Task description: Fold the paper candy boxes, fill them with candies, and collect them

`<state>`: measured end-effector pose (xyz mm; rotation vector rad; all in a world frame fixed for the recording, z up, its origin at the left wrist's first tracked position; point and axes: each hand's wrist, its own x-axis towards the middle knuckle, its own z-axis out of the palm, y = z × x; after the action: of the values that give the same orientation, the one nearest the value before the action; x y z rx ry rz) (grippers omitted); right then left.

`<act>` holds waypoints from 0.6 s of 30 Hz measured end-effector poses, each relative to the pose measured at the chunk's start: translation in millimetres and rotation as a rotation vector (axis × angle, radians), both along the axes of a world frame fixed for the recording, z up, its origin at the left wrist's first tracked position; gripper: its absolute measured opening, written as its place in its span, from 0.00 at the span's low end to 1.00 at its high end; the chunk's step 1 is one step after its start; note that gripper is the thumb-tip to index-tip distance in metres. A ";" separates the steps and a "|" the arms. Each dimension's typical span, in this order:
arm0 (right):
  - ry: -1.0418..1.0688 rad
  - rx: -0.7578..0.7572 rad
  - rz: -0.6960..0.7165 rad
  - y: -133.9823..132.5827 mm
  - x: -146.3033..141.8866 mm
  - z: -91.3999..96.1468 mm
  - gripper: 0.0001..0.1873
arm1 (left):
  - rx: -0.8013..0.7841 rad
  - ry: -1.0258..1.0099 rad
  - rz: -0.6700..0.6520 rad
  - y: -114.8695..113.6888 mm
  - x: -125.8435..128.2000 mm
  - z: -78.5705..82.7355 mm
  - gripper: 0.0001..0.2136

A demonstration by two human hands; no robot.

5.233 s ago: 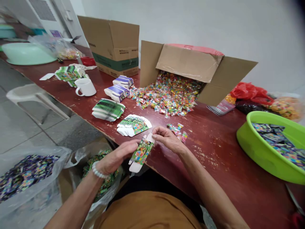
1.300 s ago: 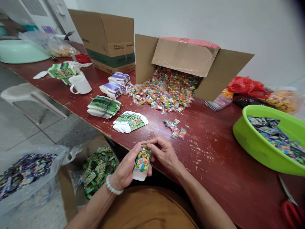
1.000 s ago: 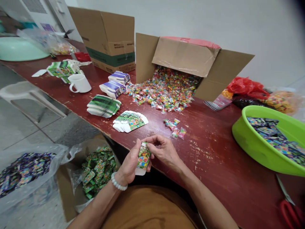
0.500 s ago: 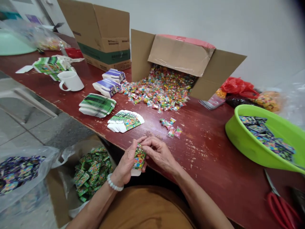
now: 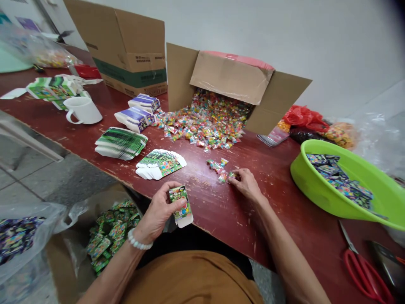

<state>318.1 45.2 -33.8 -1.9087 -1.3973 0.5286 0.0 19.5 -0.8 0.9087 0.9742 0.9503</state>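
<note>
My left hand (image 5: 160, 207) is closed round a small green printed candy box (image 5: 181, 206), held at the table's front edge with a white flap sticking out at its lower end. Out on the table, my right hand (image 5: 246, 184) pinches a wrapped candy (image 5: 233, 176) at the right end of a little group of wrapped candies (image 5: 218, 167). Left of that group lies a fanned stack of flat green boxes (image 5: 161, 164). Behind it is a thicker stack of green flat boxes (image 5: 120, 143).
A tipped carton (image 5: 232, 80) spills a heap of wrapped candies (image 5: 202, 126). A green basin (image 5: 335, 198) holds dark packets; red-handled scissors (image 5: 363, 270) lie near it. A white mug (image 5: 84, 110) stands left. Below the table edge, a lined box holds green packets (image 5: 114, 232).
My right hand has left the box and reached forward and right to the small candy group. My left hand keeps the box, now tilted and moved slightly left. The view has shifted a little.
</note>
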 end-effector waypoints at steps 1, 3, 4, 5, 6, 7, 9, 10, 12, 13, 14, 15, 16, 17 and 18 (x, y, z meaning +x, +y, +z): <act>0.033 -0.003 -0.004 0.3 1.8 -1.8 0.13 | 0.026 0.017 0.028 2.0 -1.1 -1.0 0.24; 0.121 -0.001 -0.022 0.0 -0.1 -1.8 0.14 | 0.048 0.046 0.051 5.3 -2.7 -1.2 0.26; 0.172 0.010 -0.034 -1.0 -3.5 0.3 0.16 | 0.040 0.048 0.051 6.6 -3.3 -0.4 0.27; 0.222 0.026 -0.044 -2.8 -8.6 3.8 0.17 | 0.021 0.042 0.054 7.7 -3.8 0.9 0.26; 0.264 0.043 -0.049 -5.6 -15.6 8.6 0.19 | -0.002 0.028 0.063 8.7 -4.1 2.4 0.25; 0.315 0.060 -0.043 -9.5 -24.7 14.4 0.20 | -0.023 0.007 0.083 9.6 -4.2 4.2 0.23; 0.419 0.082 0.002 -19.6 -48.5 27.5 0.21 | -0.053 -0.048 0.139 10.9 -3.8 7.5 0.22; 0.551 0.095 0.055 -25.0 -62.7 33.7 0.21 | -0.070 -0.082 0.167 11.1 -3.3 9.0 0.21; 0.735 0.102 0.134 -34.2 -91.8 43.1 0.19 | -0.124 -0.159 0.206 10.3 -1.9 11.3 0.20; 0.780 0.102 0.140 -37.4 -105.1 45.8 0.19 | -0.155 -0.195 0.218 9.1 -1.3 11.9 0.19; 0.807 0.118 0.133 -39.5 -116.5 47.1 0.19 | -0.184 -0.226 0.219 7.4 -0.8 12.3 0.18; 0.823 0.145 0.116 -40.5 -125.6 47.4 0.19 | -0.208 -0.249 0.212 5.1 -0.6 12.3 0.17; 0.827 0.178 0.100 -40.7 -132.1 46.9 0.19 | -0.228 -0.262 0.190 2.4 -0.5 12.0 0.17; 0.822 0.214 0.086 -40.3 -136.3 46.1 0.18 | -0.242 -0.271 0.159 -0.6 -0.5 11.3 0.16; 0.809 0.242 0.079 -39.7 -138.4 45.2 0.17 | -0.252 -0.273 0.122 -3.9 -0.4 10.3 0.16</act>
<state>179.7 5.5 11.4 -1.2230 -0.9376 0.9824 -0.3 15.6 9.6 0.4982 0.8974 0.9992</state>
